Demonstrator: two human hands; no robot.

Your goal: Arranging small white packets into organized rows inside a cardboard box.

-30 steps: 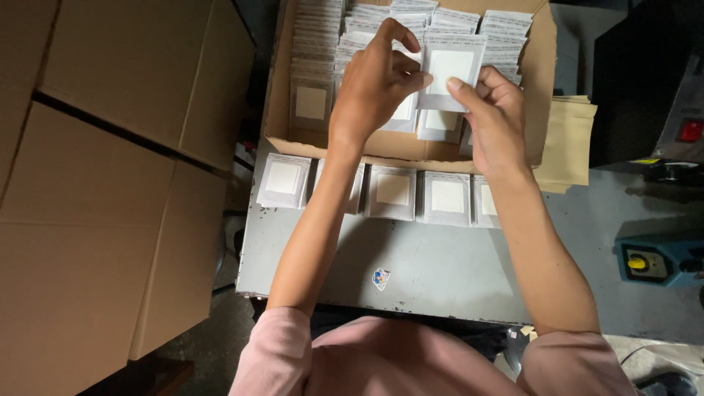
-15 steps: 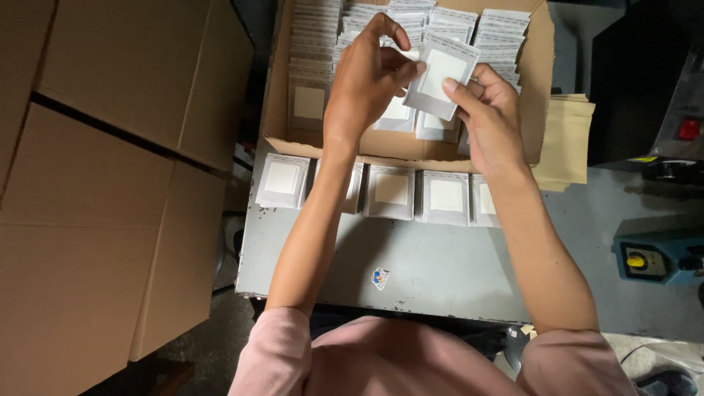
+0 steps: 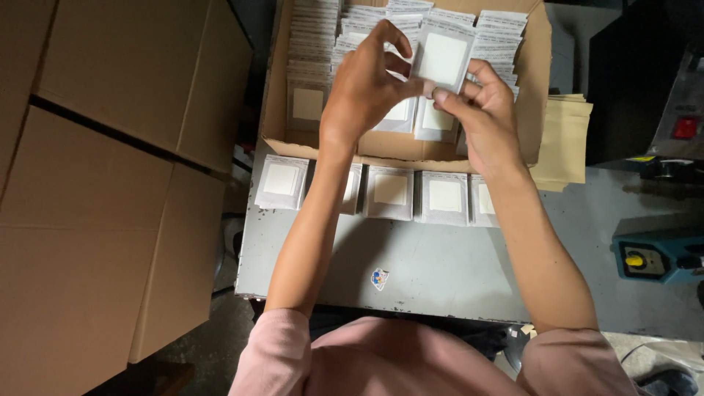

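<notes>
Both my hands are raised over an open cardboard box (image 3: 539,88) packed with rows of flat white sachets. My left hand (image 3: 363,84) and my right hand (image 3: 480,110) together pinch the bottom edge of one white sachet (image 3: 442,60), held upright and tilted slightly left above the box. On the grey metal table (image 3: 411,271) in front of the box lies a row of several stacks of the same sachets (image 3: 390,192); my forearms cross over two of them.
Large closed cardboard cartons (image 3: 95,183) fill the left side. A stack of tan envelopes (image 3: 565,139) lies right of the box. A blue device with a yellow knob (image 3: 649,257) and a dark machine with a red switch (image 3: 686,128) stand at right.
The sachet has been turned and lifted a little between my fingers, shifting from facing flat toward me to tilted; my hands stayed over the box.
</notes>
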